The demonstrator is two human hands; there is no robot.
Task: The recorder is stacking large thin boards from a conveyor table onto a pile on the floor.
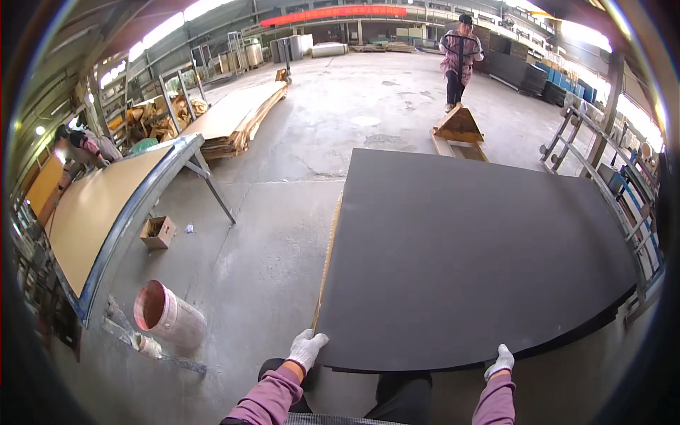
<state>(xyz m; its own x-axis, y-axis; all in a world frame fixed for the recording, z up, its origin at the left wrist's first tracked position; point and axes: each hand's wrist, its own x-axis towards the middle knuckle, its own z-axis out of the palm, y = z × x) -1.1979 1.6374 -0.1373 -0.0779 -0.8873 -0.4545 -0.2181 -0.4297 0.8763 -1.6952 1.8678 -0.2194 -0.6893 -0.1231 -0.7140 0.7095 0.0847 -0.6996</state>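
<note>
A large dark grey panel lies flat in front of me, on top of other dark sheets whose edges show at the lower right. My left hand, in a white knit glove, grips its near left corner, thumb above and fingers mostly hidden beneath. Farther right along the near edge, my right hand, gloved the same way, holds the panel with its thumb on top. The fingers of that hand are largely out of sight under the edge. A thin yellowish edge runs down the stack's left side.
Beyond the stack, a person holds the handle of a yellow pallet jack. At left, another person leans over a table with a tan board. A pinkish bucket and cardboard box stand nearby. Metal racks line the right.
</note>
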